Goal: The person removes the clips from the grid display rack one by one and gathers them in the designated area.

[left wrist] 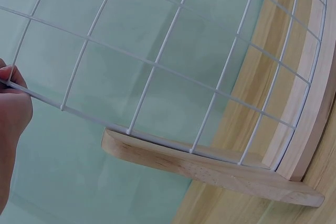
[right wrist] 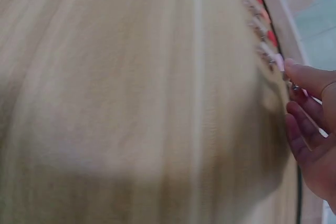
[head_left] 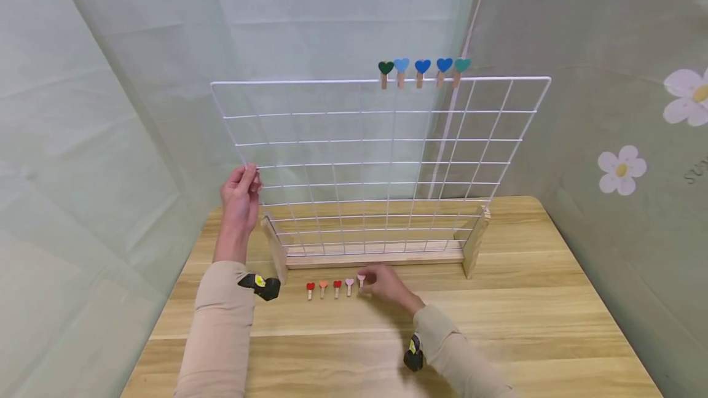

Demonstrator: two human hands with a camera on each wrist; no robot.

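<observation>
Counter (head_left: 498,324) lies bare toward its near edge. Left hand (head_left: 241,192) pinches the wire grid (head_left: 381,158) at its left edge; right hand (head_left: 387,284) pinches the pink clip (head_left: 361,279).

Right wrist view blurred; clips (right wrist: 262,24) indistinct, tabletop (right wrist: 131,103) smeared.

Left hand (head_left: 241,192) raised, fingers pinched; right hand (head_left: 387,285) low, fingers curled.
</observation>
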